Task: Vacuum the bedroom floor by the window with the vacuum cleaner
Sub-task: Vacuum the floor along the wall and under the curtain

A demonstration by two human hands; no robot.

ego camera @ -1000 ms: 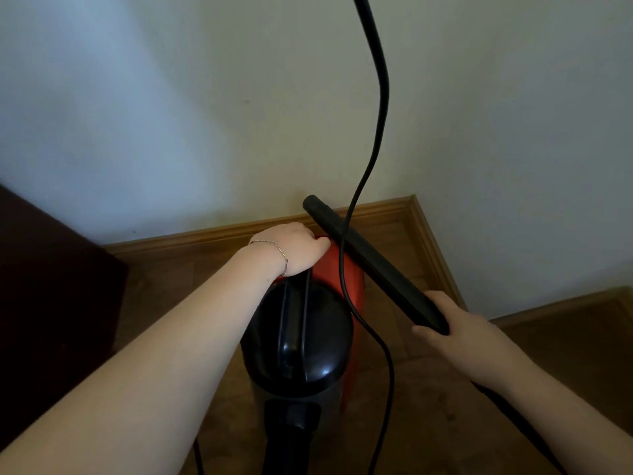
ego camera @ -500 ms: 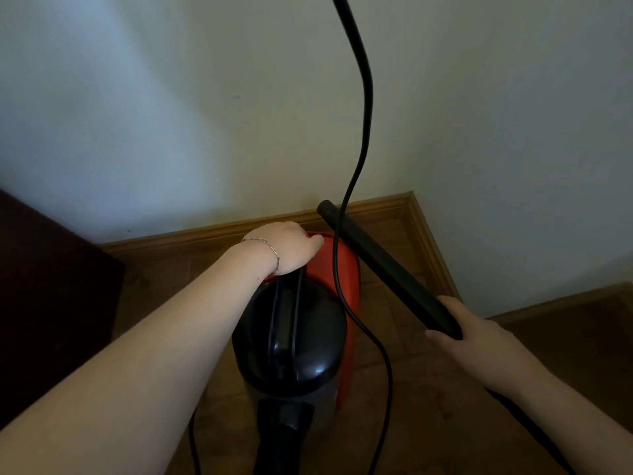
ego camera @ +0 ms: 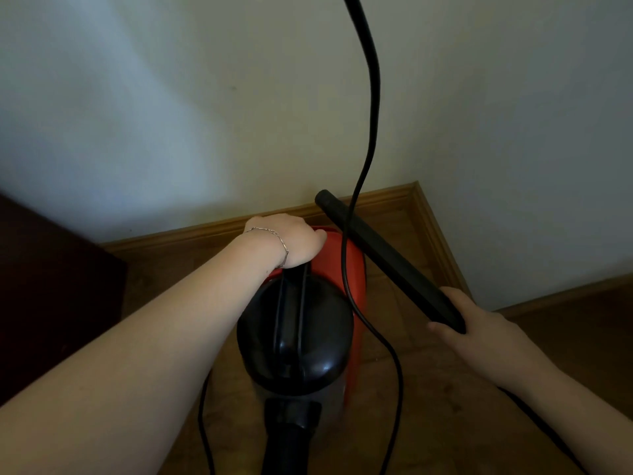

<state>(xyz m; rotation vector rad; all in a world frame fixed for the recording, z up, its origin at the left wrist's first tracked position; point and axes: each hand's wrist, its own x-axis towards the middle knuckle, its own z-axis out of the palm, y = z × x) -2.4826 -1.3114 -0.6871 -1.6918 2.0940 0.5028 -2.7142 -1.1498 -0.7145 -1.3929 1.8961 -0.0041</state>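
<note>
A red and black canister vacuum cleaner [ego camera: 301, 337] stands on the wooden floor near a wall corner. My left hand [ego camera: 291, 240], with a thin bracelet on the wrist, is closed over the far end of its black carry handle. My right hand [ego camera: 476, 323] grips a long black nozzle tube [ego camera: 383, 255] that slants up and away toward the corner. The black hose [ego camera: 291, 437] leaves the vacuum's near end at the bottom of the view. A black power cord [ego camera: 371, 132] hangs down from above, crosses the tube and the vacuum's red side, then loops over the floor.
Wooden skirting board [ego camera: 205, 231] runs along the white walls and meets at an inner corner [ego camera: 416, 186]. A dark piece of furniture [ego camera: 51, 286] stands at the left against the wall. Wooden floor [ego camera: 445, 406] lies to the right of the vacuum.
The vacuum and my left hand have shifted slightly left in view. My right hand and the tube have moved a little to the right, away from the vacuum.
</note>
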